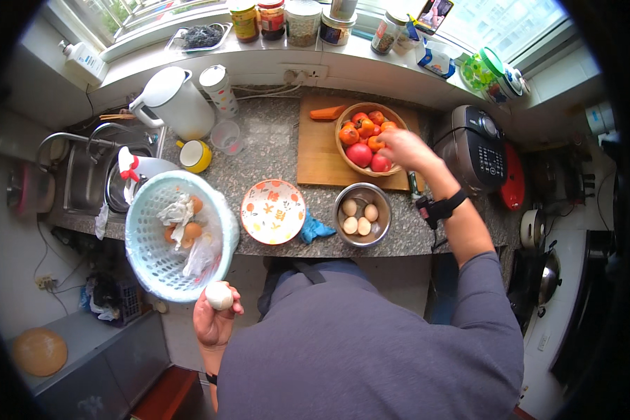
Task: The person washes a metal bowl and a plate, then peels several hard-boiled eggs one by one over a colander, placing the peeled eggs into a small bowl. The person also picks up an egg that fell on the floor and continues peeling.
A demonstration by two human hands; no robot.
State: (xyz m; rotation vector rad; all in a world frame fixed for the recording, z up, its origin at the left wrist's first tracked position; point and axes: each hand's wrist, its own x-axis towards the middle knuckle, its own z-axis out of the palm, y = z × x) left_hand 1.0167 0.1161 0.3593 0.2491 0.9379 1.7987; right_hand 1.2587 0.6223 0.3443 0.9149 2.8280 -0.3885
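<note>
My left hand (215, 317) holds a white egg (219, 295), which looks peeled, below the rim of a pale blue plastic basket (143, 273). Crumpled tissue (176, 212) and brown eggshells (192, 231) lie inside that lined basket. At the right side of a wicker basket (341, 152), my right hand (407, 149) reaches down among the fruit; its fingertips are partly hidden, so a grip cannot be made out. Orange persimmons (349, 135) and red tomatoes (359, 155) fill the wicker basket. Several pale eggs (350, 226) sit in a steel bowl (365, 242) nearer me.
A wooden cutting board (315, 163) lies under the wicker basket, with a carrot piece (327, 113) on it. A patterned bowl (273, 211) and blue cloth (316, 229) are by the counter's front edge. A rice cooker (470, 149) stands right; a pitcher (176, 105) and yellow mug (195, 156) left.
</note>
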